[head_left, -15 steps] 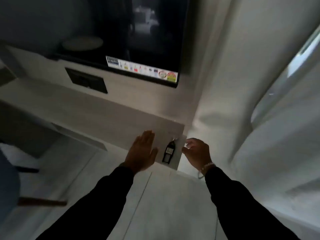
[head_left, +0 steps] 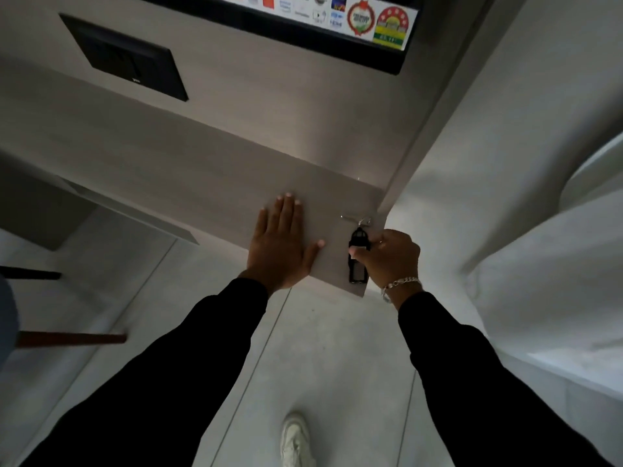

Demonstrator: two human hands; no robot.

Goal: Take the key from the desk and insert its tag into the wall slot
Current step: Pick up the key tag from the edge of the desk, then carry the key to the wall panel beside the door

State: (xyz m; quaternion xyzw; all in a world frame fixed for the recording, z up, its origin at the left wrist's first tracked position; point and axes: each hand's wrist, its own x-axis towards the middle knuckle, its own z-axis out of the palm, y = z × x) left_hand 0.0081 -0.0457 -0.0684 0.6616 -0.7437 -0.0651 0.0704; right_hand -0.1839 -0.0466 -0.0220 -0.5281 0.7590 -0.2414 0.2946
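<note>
A black key tag [head_left: 356,268] lies near the right front corner of the pale wooden desk [head_left: 188,170], with a metal ring and key [head_left: 356,219] at its far end. My right hand [head_left: 391,256] rests on the tag's right side, thumb and fingers pinched around its middle. The tag still lies on the desk. My left hand [head_left: 281,246] lies flat on the desk to the left of the tag, fingers together. No wall slot can be made out.
A black socket plate [head_left: 123,57] is set in the wall behind the desk. Above it hangs a dark screen with a sticker strip [head_left: 337,18]. White curtains [head_left: 539,197] hang at the right. A chair leg [head_left: 70,338] and my shoe [head_left: 296,439] are on the floor.
My right hand has moved left from beside the desk corner and closed its fingers on the key tag. The view has come closer to the desk. My left hand stays flat.
</note>
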